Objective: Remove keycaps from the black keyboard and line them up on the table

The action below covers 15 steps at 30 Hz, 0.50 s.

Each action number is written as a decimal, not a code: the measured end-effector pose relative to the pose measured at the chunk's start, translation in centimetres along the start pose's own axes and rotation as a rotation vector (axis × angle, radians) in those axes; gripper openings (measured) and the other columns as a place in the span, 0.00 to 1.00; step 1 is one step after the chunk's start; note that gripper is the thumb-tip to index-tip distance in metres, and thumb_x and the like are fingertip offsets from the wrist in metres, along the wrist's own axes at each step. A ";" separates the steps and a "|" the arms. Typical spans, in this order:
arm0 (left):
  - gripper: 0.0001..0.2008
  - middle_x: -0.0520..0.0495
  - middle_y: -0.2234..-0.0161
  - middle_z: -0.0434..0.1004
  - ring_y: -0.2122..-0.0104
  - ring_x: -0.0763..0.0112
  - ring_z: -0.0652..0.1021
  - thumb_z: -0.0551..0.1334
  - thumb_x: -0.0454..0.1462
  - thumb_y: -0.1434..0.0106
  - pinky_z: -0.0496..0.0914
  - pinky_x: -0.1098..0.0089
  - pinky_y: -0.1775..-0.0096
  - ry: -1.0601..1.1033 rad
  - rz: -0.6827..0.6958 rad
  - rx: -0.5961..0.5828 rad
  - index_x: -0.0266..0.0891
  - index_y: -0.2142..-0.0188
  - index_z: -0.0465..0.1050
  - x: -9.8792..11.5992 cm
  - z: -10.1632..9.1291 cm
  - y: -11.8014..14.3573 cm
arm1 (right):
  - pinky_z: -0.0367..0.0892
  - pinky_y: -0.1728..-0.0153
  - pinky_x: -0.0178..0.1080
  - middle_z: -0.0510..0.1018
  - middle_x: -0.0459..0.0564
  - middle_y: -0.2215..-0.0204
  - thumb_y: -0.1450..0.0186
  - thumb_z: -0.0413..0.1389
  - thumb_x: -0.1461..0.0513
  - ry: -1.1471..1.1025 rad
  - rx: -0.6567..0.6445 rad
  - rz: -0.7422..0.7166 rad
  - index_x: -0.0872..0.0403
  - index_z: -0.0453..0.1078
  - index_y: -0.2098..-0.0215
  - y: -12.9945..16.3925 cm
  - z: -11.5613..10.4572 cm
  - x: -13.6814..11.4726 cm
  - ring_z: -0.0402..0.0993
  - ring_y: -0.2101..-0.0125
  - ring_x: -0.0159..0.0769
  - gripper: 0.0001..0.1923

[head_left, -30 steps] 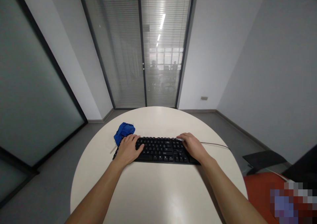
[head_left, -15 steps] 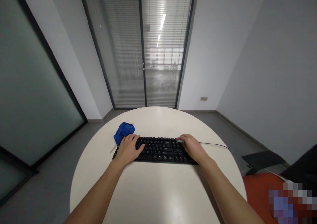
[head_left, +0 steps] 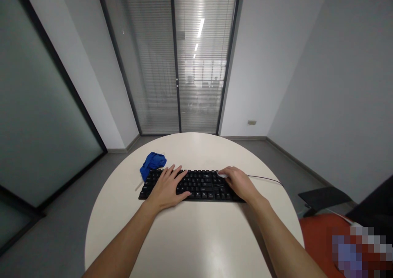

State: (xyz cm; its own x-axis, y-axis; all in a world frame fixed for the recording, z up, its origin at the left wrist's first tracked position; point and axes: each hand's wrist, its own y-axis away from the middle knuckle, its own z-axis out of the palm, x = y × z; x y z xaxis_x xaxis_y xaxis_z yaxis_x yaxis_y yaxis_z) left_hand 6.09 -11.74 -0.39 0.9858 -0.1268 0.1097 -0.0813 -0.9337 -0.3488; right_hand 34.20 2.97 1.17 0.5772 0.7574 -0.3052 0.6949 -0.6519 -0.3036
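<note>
No text, label, brand or number can be read. Pale markings are borne by the keys of the black keyboard (head_left: 199, 186), but they are too small and blurred to be made out as letters, figures or symbols; those on its front row, right of its middle, are likewise illegible. Beyond the keyboard and to its right, no lettering can be made out on the small wall plate (head_left: 251, 123).
</note>
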 end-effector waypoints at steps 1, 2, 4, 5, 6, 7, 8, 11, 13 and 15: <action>0.38 0.44 0.34 0.57 0.35 0.47 0.57 0.58 0.58 0.40 0.51 0.47 0.37 0.012 -0.003 -0.025 0.48 0.35 0.57 -0.1 0.2 0.1 | 0.64 0.50 0.40 0.79 0.52 0.55 0.42 0.50 0.74 -0.008 -0.012 -0.009 0.54 0.76 0.54 0.0 -0.1 0.0 0.73 0.53 0.41 0.22; 0.39 0.44 0.34 0.57 0.35 0.47 0.56 0.58 0.59 0.41 0.51 0.47 0.37 0.023 -0.006 -0.048 0.48 0.35 0.57 -0.3 0.3 0.1 | 0.65 0.50 0.40 0.79 0.51 0.55 0.42 0.50 0.74 -0.018 -0.024 -0.017 0.53 0.76 0.54 0.1 -0.2 0.1 0.73 0.53 0.41 0.22; 0.41 0.44 0.33 0.55 0.34 0.46 0.56 0.59 0.62 0.43 0.51 0.47 0.37 0.042 -0.009 -0.079 0.49 0.35 0.57 -0.6 0.6 0.2 | 0.65 0.50 0.40 0.79 0.51 0.55 0.42 0.51 0.74 -0.036 -0.051 -0.024 0.53 0.76 0.55 0.1 -0.4 0.2 0.74 0.53 0.41 0.22; 0.43 0.44 0.33 0.55 0.34 0.45 0.55 0.59 0.63 0.44 0.51 0.46 0.37 0.051 -0.009 -0.087 0.49 0.35 0.57 -0.7 0.7 0.2 | 0.65 0.50 0.40 0.80 0.50 0.56 0.42 0.51 0.73 -0.044 -0.065 -0.023 0.52 0.76 0.55 0.1 -0.4 0.3 0.74 0.53 0.42 0.22; 0.44 0.44 0.33 0.54 0.34 0.45 0.55 0.60 0.63 0.46 0.51 0.46 0.37 0.058 -0.011 -0.089 0.50 0.35 0.57 -0.8 0.7 0.3 | 0.65 0.50 0.41 0.80 0.50 0.56 0.42 0.51 0.73 -0.051 -0.076 -0.021 0.52 0.76 0.55 0.1 -0.5 0.3 0.74 0.53 0.42 0.21; 0.44 0.44 0.33 0.54 0.34 0.44 0.55 0.60 0.63 0.46 0.51 0.46 0.37 0.063 -0.015 -0.089 0.50 0.35 0.57 -0.9 0.8 0.3 | 0.65 0.50 0.41 0.80 0.50 0.56 0.42 0.52 0.73 -0.057 -0.086 -0.020 0.52 0.76 0.55 0.1 -0.6 0.3 0.75 0.54 0.42 0.21; 0.45 0.44 0.33 0.54 0.34 0.44 0.55 0.61 0.63 0.47 0.50 0.46 0.37 0.066 -0.021 -0.089 0.50 0.35 0.57 -0.9 0.8 0.2 | 0.66 0.51 0.41 0.80 0.50 0.56 0.42 0.52 0.73 -0.061 -0.093 -0.019 0.52 0.76 0.56 0.1 -0.7 0.2 0.75 0.54 0.42 0.20; 0.45 0.44 0.33 0.54 0.34 0.44 0.54 0.60 0.64 0.47 0.50 0.46 0.37 0.059 -0.035 -0.094 0.50 0.35 0.57 -0.8 0.7 0.2 | 0.67 0.53 0.40 0.81 0.50 0.59 0.43 0.53 0.72 -0.066 -0.113 -0.014 0.51 0.77 0.58 0.1 -1.2 -0.2 0.76 0.57 0.42 0.18; 0.45 0.44 0.33 0.54 0.34 0.44 0.54 0.59 0.64 0.46 0.50 0.45 0.37 0.049 -0.039 -0.095 0.50 0.35 0.57 -0.8 0.8 0.2 | 0.67 0.55 0.40 0.81 0.49 0.60 0.44 0.54 0.71 -0.074 -0.125 0.002 0.51 0.78 0.59 0.2 -1.5 -0.5 0.77 0.58 0.42 0.18; 0.44 0.45 0.33 0.55 0.34 0.43 0.55 0.59 0.64 0.46 0.49 0.45 0.37 0.039 -0.046 -0.086 0.50 0.35 0.57 -0.7 1.0 0.2 | 0.67 0.55 0.39 0.81 0.49 0.60 0.44 0.55 0.70 -0.094 -0.136 0.018 0.51 0.78 0.60 0.3 -1.7 -0.8 0.77 0.58 0.42 0.18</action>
State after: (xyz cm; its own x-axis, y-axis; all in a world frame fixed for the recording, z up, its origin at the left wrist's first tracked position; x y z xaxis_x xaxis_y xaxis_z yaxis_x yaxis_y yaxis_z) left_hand 5.57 -11.53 -1.46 0.9824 -0.0950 0.1608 -0.0505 -0.9640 -0.2612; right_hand 34.70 2.26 2.82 0.5518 0.7345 -0.3950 0.7399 -0.6497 -0.1745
